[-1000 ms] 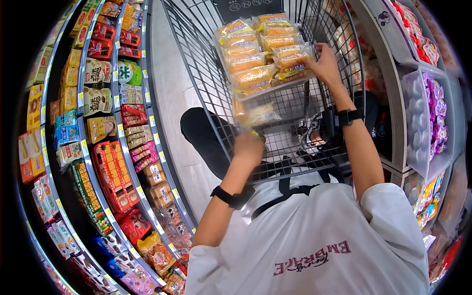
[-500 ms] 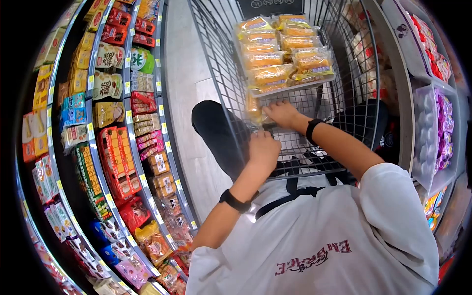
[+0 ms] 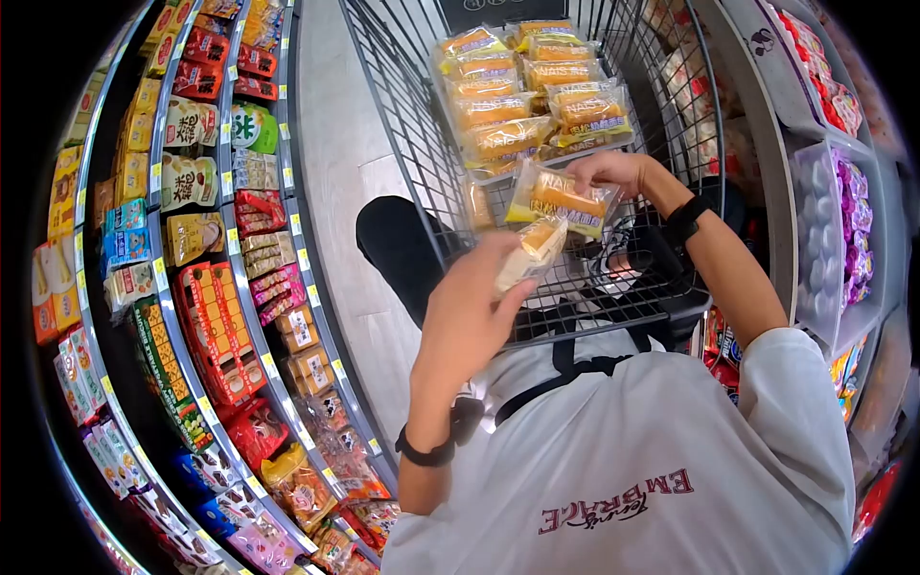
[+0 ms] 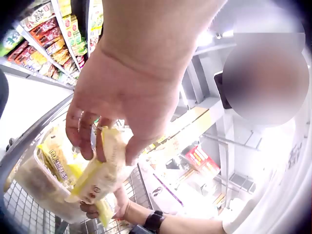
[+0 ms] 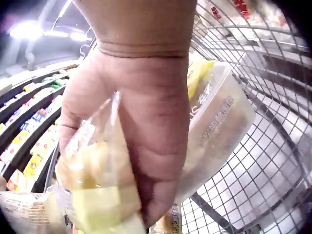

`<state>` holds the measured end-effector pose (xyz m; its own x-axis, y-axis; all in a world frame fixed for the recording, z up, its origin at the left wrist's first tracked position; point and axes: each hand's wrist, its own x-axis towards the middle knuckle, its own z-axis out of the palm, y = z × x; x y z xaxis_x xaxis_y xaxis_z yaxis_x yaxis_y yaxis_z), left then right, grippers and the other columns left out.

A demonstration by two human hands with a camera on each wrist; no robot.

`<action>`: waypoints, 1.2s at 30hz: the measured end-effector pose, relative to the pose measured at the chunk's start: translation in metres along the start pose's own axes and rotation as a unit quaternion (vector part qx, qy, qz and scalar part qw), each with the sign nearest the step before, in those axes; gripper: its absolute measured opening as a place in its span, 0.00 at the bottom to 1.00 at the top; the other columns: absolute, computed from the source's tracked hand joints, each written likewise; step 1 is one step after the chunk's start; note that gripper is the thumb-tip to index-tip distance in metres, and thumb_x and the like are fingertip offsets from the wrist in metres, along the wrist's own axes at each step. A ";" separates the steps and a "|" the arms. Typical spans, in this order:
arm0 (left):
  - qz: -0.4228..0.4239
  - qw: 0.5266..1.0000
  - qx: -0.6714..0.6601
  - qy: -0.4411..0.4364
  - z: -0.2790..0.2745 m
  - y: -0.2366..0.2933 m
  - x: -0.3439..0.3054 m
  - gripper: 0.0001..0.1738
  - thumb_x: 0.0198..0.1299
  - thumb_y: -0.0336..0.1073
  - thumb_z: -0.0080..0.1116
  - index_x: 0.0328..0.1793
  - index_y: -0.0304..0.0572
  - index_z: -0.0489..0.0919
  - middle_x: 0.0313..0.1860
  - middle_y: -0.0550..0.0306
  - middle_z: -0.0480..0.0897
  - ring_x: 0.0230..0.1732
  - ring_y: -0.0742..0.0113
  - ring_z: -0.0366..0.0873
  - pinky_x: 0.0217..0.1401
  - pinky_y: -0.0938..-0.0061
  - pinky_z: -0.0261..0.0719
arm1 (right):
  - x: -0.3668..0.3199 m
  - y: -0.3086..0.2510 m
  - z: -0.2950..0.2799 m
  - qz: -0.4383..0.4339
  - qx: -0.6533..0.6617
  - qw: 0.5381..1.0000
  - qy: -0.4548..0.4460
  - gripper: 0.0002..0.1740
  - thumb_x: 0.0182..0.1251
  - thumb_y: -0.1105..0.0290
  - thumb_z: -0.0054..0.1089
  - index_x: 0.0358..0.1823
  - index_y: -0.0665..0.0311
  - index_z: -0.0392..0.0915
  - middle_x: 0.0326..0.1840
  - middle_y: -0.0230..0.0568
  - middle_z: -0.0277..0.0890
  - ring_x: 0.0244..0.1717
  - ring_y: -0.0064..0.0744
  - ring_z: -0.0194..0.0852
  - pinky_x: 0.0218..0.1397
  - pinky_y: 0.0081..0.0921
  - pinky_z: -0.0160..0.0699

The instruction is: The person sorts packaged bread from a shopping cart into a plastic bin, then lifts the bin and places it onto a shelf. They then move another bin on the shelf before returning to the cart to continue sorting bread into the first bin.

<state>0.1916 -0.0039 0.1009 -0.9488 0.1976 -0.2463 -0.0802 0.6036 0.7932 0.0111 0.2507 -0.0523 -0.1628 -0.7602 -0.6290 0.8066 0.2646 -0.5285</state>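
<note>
Between the thumb and fingers of my left hand (image 3: pixel 467 311) is a wrapped bread (image 3: pixel 535 251), pale side showing; the left wrist view has this pack (image 4: pixel 101 168) pinched under the hand (image 4: pixel 127 97). My right hand (image 3: pixel 613 174) grips another clear-and-yellow bread packet (image 3: pixel 563 199) by its edge, above the cart floor, and the right wrist view shows that packet (image 5: pixel 105 187) against the palm (image 5: pixel 146 122). Just beyond both hands stands a translucent bin (image 5: pixel 214 131) filled with rows of similar packets (image 3: pixel 506 139). One more packet (image 3: pixel 477 204) lies at the bin's near left corner.
The wire cart (image 3: pixel 714 115) surrounds the bin. Snack shelves (image 3: pixel 225 240) run along the left, with pale floor (image 3: pixel 350 153) between them and the cart. At the right are a grey display ledge (image 3: pixel 781 192) and a clear box (image 3: pixel 822 249) of purple packets. A dark-clothed knee (image 3: pixel 391 249) is beside the cart.
My right hand has moved right and now holds a packet. The left hand has risen from the cart's near left side with a bread in its fingers.
</note>
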 end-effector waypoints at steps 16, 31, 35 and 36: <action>0.013 0.901 -0.422 0.106 0.004 -0.058 0.010 0.23 0.69 0.28 0.58 0.70 0.38 0.71 0.60 0.48 0.77 0.55 0.60 0.83 0.45 0.71 0.89 | -0.025 -0.158 -0.003 -0.287 -0.608 0.677 0.299 0.32 0.60 0.65 0.75 0.65 0.63 0.72 0.51 0.46 0.84 0.48 0.40 0.84 0.52 0.34 0.81; 0.130 0.927 -0.243 0.253 0.001 -0.061 0.030 0.26 0.47 0.16 0.62 0.50 0.50 0.90 0.55 0.51 0.70 0.56 0.57 0.74 0.60 0.72 0.76 | 0.104 -0.166 -0.008 -0.369 -0.727 0.370 0.444 0.27 0.72 0.58 0.61 0.68 0.59 0.71 0.58 0.45 0.79 0.59 0.46 0.77 0.68 0.50 0.69; 0.157 0.934 -0.177 0.268 0.005 -0.063 0.040 0.26 0.47 0.16 0.61 0.51 0.50 0.89 0.56 0.50 0.69 0.59 0.55 0.73 0.59 0.71 0.76 | 0.013 -0.164 0.080 -0.157 -0.408 0.870 0.225 0.41 0.69 0.43 0.62 0.73 0.64 0.64 0.58 0.50 0.78 0.53 0.40 0.83 0.50 0.40 0.87; 0.141 0.930 -0.160 0.300 0.008 -0.058 0.045 0.26 0.47 0.17 0.61 0.53 0.50 0.88 0.58 0.48 0.68 0.60 0.54 0.71 0.59 0.70 0.75 | -0.003 -0.153 0.094 -0.127 -0.284 0.930 0.196 0.45 0.68 0.41 0.63 0.73 0.68 0.62 0.57 0.51 0.78 0.53 0.42 0.83 0.51 0.41 0.88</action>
<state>0.1561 -0.0237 0.0395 -0.9377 -0.2111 0.2761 0.2029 0.3126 0.9280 -0.0589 0.1566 0.0840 -0.5917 -0.5960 -0.5429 0.3010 0.4613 -0.8346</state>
